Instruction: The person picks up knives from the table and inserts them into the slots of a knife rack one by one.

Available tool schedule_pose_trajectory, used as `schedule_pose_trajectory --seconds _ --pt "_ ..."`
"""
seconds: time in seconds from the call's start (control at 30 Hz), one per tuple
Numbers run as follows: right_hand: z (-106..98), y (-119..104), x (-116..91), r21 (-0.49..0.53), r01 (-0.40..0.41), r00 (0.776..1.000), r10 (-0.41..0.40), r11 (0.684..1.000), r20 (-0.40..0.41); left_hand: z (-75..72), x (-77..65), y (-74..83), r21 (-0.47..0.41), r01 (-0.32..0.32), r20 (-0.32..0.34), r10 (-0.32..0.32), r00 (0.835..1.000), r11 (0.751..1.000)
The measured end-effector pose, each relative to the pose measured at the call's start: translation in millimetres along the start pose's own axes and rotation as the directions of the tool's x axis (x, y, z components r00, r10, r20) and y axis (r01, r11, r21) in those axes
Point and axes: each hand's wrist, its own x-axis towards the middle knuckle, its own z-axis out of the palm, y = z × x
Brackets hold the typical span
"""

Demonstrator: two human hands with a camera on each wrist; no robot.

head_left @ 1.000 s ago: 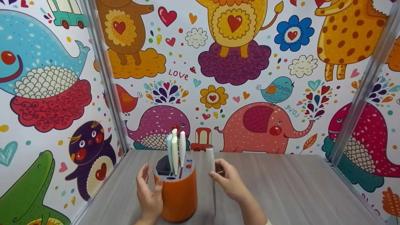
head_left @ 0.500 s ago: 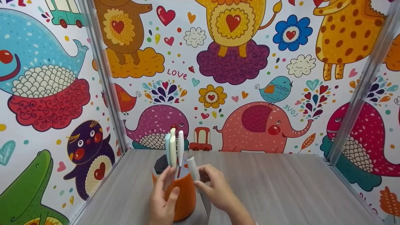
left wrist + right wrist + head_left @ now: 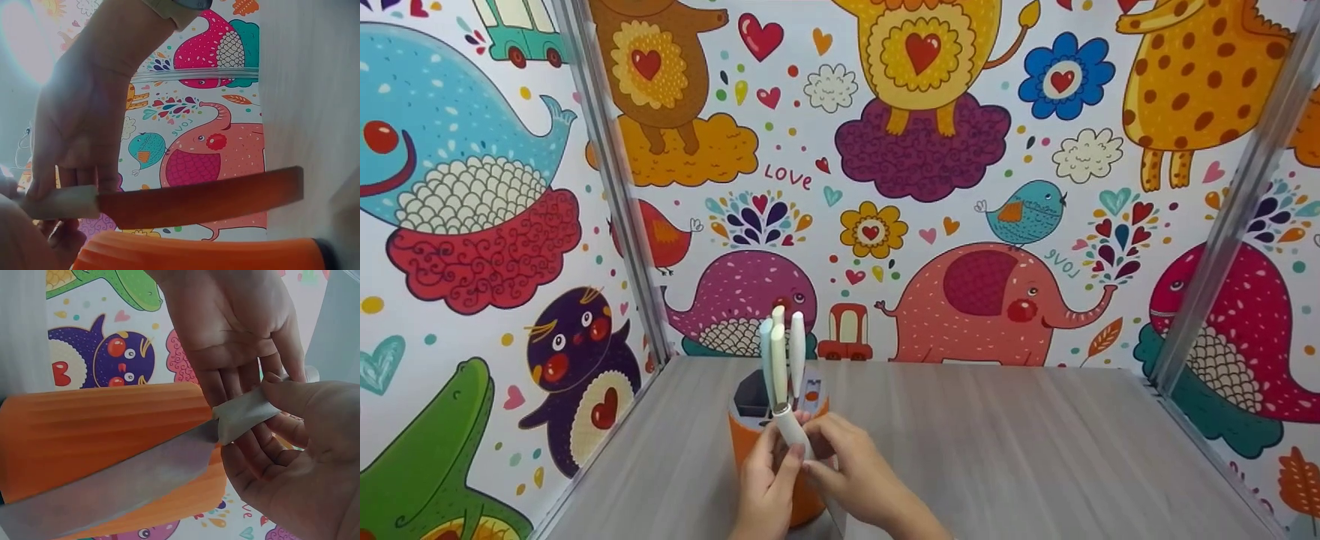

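A knife (image 3: pixel 793 433) with a pale handle and a broad metal blade hangs point down in front of an orange knife block (image 3: pixel 741 442). My right hand (image 3: pixel 859 472) grips its handle from the right. From the left, my left hand (image 3: pixel 769 484) pinches the same handle near its butt end, thumb in front and fingers behind. In the right wrist view the bare blade (image 3: pixel 118 489) slants beside the orange wall, outside the block. The left wrist view shows the blade's other face reflecting orange. Several pale and light blue knife handles (image 3: pixel 778 367) rise from the block.
The block's top has a dark compartment (image 3: pixel 751 394) and a grey section with a red spot at its right. A wood-grain table (image 3: pixel 1020 450) lies beneath. Printed cartoon walls with metal corner strips (image 3: pixel 615 180) enclose the back and sides.
The right hand has brought the knife left to the front of the block, its handle now tilted. My left hand has moved from the block's left side onto the knife's handle.
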Motion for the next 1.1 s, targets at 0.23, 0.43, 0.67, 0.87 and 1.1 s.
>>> schedule_pose_trajectory --seconds 0.23,0.43,0.67,0.87,1.1 --pt "3.4 1.9 1.1 0.113 0.001 0.999 0.005 0.994 -0.054 1.9 -3.5 6.5 0.089 0.004 -0.039 -0.001 0.999 0.996" --pt "-1.9 21.7 6.7 0.303 0.026 0.983 0.032 0.953 -0.183 -0.7 -3.6 11.4 0.092 0.035 -0.063 -0.030 0.998 0.995" --pt "0.3 77.5 15.7 0.370 -0.098 0.951 0.196 0.924 -0.237 -5.5 6.1 23.1 0.066 0.030 -0.079 -0.025 0.997 0.997" --pt "11.8 115.2 14.4 0.422 -0.213 0.967 0.252 0.881 -0.039 -8.5 14.8 36.2 0.131 -0.006 -0.132 0.024 0.991 0.991" --pt "22.3 132.2 14.8 0.463 -0.270 0.961 0.268 0.844 0.071 -10.9 26.1 61.1 0.186 -0.053 -0.163 0.084 0.983 0.981"
